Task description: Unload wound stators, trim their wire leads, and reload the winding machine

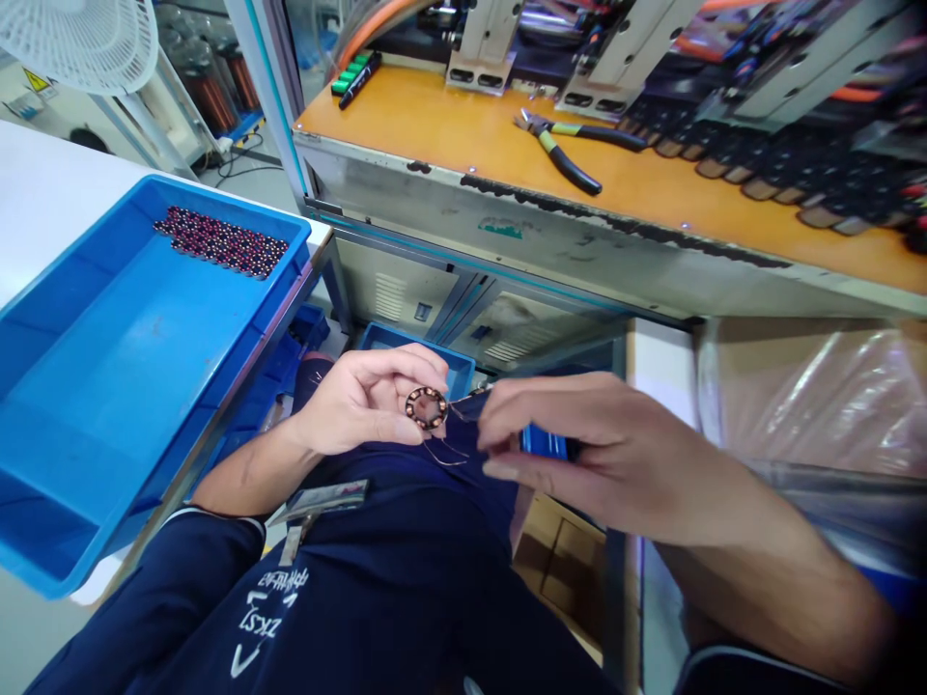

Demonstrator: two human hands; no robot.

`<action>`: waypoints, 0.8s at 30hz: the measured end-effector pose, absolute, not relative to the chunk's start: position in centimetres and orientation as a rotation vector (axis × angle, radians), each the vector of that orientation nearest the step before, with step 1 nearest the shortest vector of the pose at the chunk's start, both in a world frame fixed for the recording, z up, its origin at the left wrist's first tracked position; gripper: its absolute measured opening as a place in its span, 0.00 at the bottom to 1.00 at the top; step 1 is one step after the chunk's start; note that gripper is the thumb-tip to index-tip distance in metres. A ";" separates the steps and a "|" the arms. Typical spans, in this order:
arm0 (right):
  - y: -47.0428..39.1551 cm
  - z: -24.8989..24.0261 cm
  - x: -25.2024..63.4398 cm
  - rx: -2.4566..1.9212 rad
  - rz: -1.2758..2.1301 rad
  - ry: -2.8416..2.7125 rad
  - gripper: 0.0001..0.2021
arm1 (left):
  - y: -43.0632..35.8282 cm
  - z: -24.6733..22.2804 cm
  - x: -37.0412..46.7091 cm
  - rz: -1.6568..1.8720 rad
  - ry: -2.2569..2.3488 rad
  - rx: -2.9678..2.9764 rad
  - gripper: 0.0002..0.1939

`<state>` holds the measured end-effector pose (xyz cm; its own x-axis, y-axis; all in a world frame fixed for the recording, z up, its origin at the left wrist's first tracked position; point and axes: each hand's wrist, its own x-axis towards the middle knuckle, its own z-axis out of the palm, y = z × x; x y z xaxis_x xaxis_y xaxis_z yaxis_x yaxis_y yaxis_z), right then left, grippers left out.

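Note:
My left hand (373,401) is closed around the edge of a small ring-shaped motor stator (426,409) with copper windings, held face-up above my lap. Thin loose wire ends (445,456) stick out from its lower and right sides. Close by on the right is my right hand (572,444), blurred by motion, its fingers curved and the thumb below them. Wires from the stator run towards these fingertips, but whether they grip any wire is unclear.
On the left table, a blue tray (145,328) holds rows of similar stators (224,241). Cutting pliers (561,145) and markers (354,79) lie on the orange machine bench (435,125). A plastic-covered carton (818,396) stands at right; a white fan (79,43) is upper left.

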<state>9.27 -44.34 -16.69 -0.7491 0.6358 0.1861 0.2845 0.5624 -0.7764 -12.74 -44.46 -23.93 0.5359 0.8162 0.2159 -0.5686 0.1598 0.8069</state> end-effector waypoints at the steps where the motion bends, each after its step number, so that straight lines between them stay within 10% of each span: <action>1: -44.3 -16.8 9.5 -0.747 0.885 -2.363 0.02 | -44.5 -23.9 -12.7 0.994 0.281 0.954 0.17; 6: -44.4 -17.4 8.9 -0.594 0.344 -2.318 0.10 | -44.8 -23.8 -12.3 0.894 0.220 0.802 0.15; 24: -44.5 -19.5 7.5 -0.508 0.470 -2.097 0.07 | -44.8 -24.0 -11.9 0.894 0.299 0.776 0.16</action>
<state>7.47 -44.53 -19.46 -0.5107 0.5194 0.6852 0.1776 0.8435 -0.5070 -11.88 -44.77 -23.98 0.6078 0.7905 0.0755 -0.5856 0.3820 0.7149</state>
